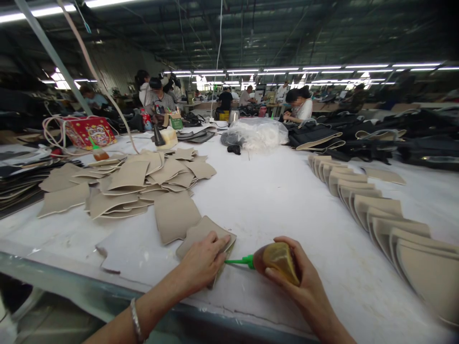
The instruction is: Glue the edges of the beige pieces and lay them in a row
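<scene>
Passage between panel pile [129,176], fanned row [385,206]; bag [261,134] beyond.

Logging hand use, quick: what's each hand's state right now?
Left hand: resting on a beige piece; whether it grips cannot be told.
Right hand: closed, holding a green-tipped bottle.

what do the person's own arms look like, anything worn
The left forearm and right forearm show no sleeves. A silver-coloured bracelet circles the left one; the right has none in view. The left grip and right grip wear no gloves.
</scene>
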Demonstrator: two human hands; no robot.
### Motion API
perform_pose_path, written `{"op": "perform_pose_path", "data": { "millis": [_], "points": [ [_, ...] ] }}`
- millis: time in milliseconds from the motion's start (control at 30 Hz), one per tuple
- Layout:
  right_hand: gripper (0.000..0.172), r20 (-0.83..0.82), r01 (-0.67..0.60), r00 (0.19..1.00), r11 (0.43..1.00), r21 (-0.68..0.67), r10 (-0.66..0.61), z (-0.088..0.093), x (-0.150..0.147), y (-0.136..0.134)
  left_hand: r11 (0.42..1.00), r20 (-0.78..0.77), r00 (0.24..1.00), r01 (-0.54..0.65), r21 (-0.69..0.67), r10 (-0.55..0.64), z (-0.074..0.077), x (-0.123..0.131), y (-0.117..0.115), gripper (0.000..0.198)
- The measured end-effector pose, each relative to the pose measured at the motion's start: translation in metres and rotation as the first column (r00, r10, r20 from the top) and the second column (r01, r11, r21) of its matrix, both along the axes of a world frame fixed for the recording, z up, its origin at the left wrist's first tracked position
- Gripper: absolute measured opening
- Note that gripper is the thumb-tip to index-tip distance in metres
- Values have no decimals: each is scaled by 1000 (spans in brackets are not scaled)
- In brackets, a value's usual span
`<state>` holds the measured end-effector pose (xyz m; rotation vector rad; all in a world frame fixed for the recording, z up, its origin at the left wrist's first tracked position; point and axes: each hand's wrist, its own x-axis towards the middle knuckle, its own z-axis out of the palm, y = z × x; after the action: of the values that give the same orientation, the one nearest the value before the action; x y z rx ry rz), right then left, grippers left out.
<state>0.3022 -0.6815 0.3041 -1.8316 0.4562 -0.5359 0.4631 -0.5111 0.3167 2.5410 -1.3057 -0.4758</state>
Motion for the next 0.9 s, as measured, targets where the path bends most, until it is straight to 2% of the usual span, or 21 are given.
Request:
{"op": "perform_pose_path", "data": {
  "millis": [167,333,500,700,900],
  "points": [
    [51,-4,-156,988,986,57,157,-4,-3,4,1000,11,1000,9,-9,-9,0,0,-1,45],
    [51,-23,-83,996,996,-14,83,-5,-4,-1,1000,5,1000,6,11,-6,0,0,-1,45],
    [52,-4,-201,980,979,21,201,-6,-5,2,1000,5,1000,-1,14,1,-1,0,-1,45],
    [49,-7,-33,999,999,38,34,-5,-2,-2,1000,-7,1000,6,-23,-6,-2,0,-2,44],
    [52,15,-156,988,977,144,156,-7,-1,3,1000,-13,1000,16,-26,-16,-2,1,-4,44]
  ]
}}
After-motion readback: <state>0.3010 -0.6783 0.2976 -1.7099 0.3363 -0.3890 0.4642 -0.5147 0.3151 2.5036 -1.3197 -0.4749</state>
